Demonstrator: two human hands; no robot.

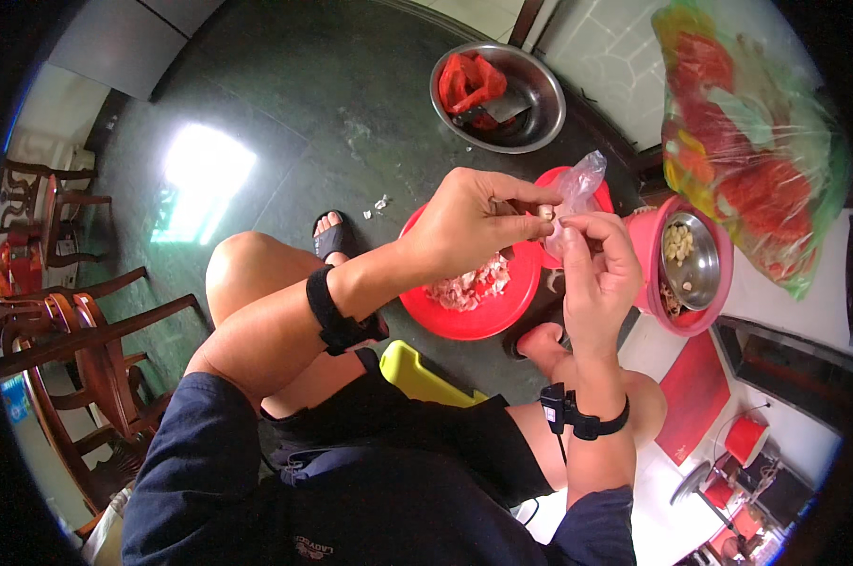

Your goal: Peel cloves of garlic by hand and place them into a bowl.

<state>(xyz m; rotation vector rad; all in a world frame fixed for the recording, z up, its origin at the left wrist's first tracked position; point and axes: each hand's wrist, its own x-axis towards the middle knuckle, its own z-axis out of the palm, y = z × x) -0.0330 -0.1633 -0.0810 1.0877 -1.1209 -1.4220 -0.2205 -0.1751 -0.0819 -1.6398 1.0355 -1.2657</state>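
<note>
Dark floor; left hand (469, 222) pinches garlic clove (545, 214), right hand (592, 269) grips clear bag (577, 184) above red bowl (502, 316).

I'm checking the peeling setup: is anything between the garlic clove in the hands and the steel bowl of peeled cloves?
Nothing visible. The garlic clove sits pinched between left hand and right hand; the steel bowl lies open just right.

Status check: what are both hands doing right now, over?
Left hand and right hand pinching one small pale garlic clove above round red plastic bowl. Thin clear plastic bag just behind. Nothing blocking.
</note>
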